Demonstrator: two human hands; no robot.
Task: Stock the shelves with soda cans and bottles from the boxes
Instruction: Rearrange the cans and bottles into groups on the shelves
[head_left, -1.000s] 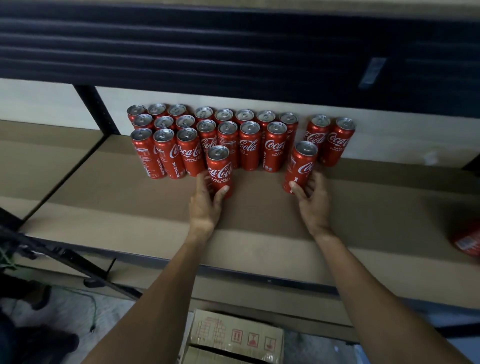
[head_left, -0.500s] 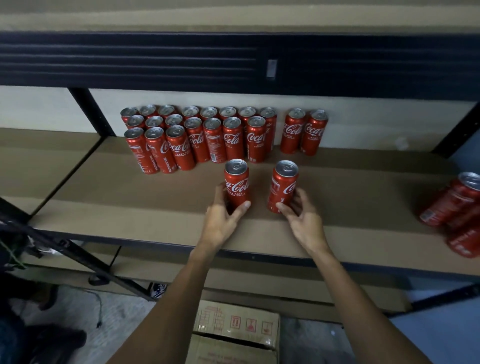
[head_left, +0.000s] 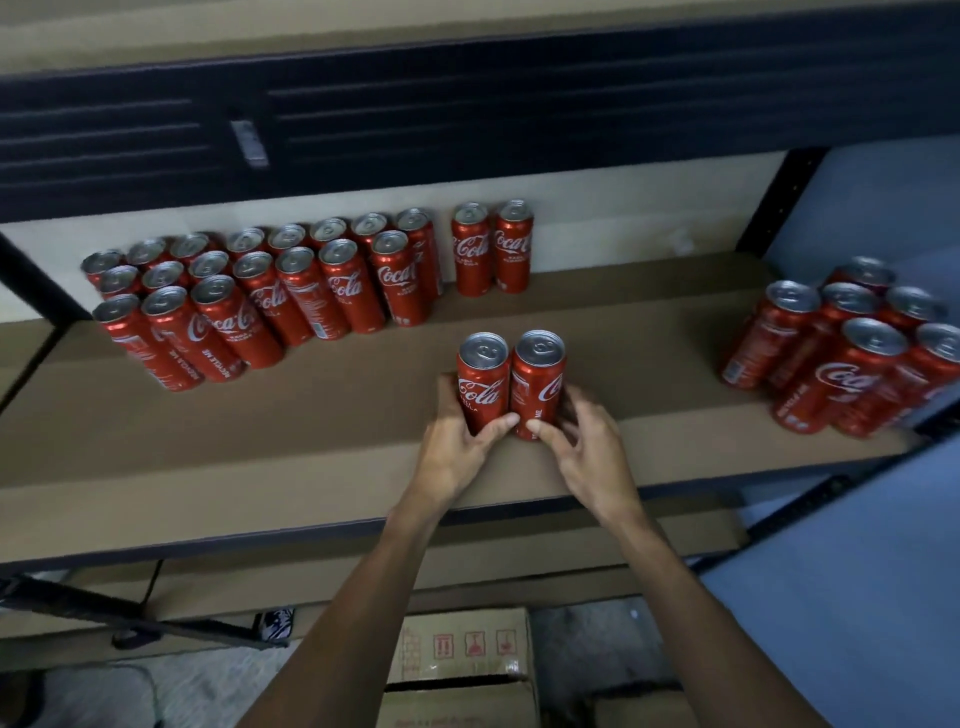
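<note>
Looks roughly midway. Already on the shelf (head_left: 311, 452): a big block of cans (head_left: 270, 296) at far left, a pair of cans (head_left: 491, 249) at the back, a cluster of cans (head_left: 852, 353) at right. Near the front edge, upright and touching, a left can (head_left: 480, 384) gripped in the left hand (head_left: 457, 441) and a right can (head_left: 536, 384) in the right hand (head_left: 587, 447), fingers (head_left: 498, 422) curled round each. Both yet to be placed, plus whatever sits in the box (head_left: 462, 649) below; no bottles in sight.

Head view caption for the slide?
Left hand grips left can, right hand grips right can, upright on the shelf.
</note>
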